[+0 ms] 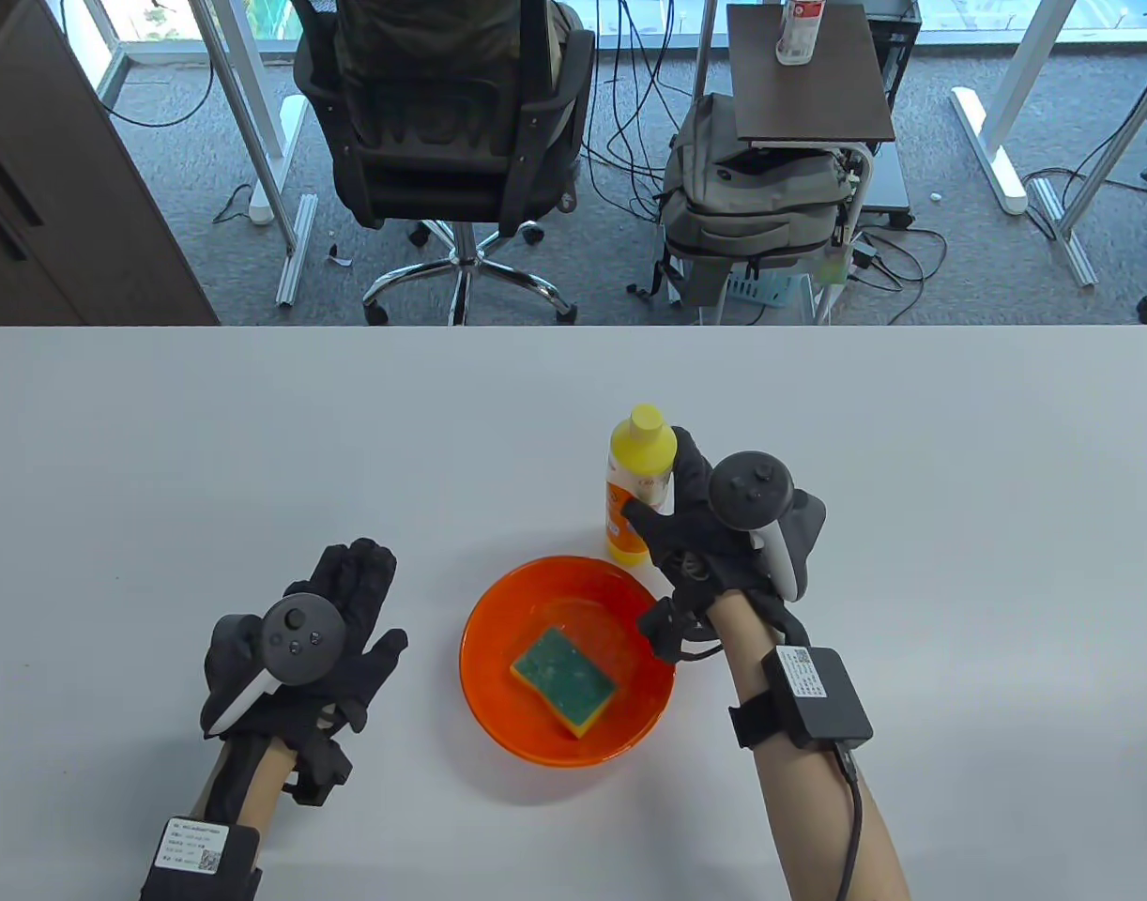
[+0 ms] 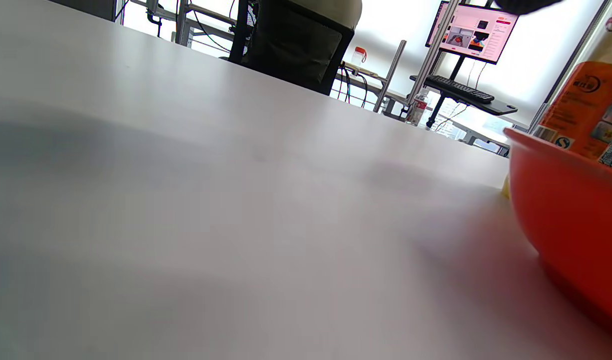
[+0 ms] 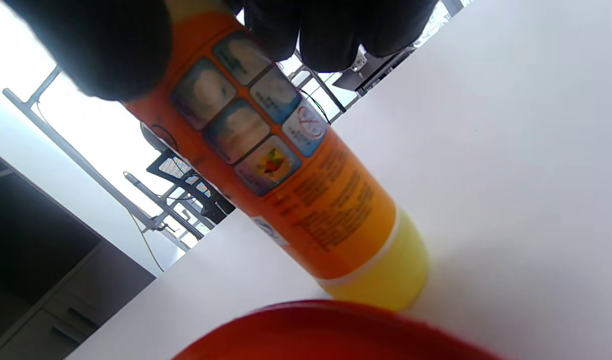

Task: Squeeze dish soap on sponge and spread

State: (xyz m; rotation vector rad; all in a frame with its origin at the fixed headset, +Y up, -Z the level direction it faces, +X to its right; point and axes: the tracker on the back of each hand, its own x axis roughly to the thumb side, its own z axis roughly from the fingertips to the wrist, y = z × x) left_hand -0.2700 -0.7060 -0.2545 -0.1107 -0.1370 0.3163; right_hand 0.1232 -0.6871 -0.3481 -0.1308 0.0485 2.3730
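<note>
A yellow dish soap bottle [image 1: 635, 488] with an orange label stands upright on the white table, just behind an orange bowl [image 1: 498, 694]. A green and yellow sponge [image 1: 562, 680] lies in the bowl, green side up. My right hand [image 1: 688, 526] grips the bottle's body from the right, thumb in front and fingers behind. In the right wrist view the fingers [image 3: 330, 35] wrap the bottle [image 3: 286, 180], whose base rests on the table. My left hand [image 1: 334, 615] rests flat on the table left of the bowl, fingers spread and holding nothing. The left wrist view shows the bowl's wall [image 2: 570, 220].
The white table [image 1: 254, 450] extends left and behind the bowl. Beyond its far edge stand an office chair [image 1: 442, 131], a grey backpack [image 1: 752, 197] and a small side table [image 1: 808, 75].
</note>
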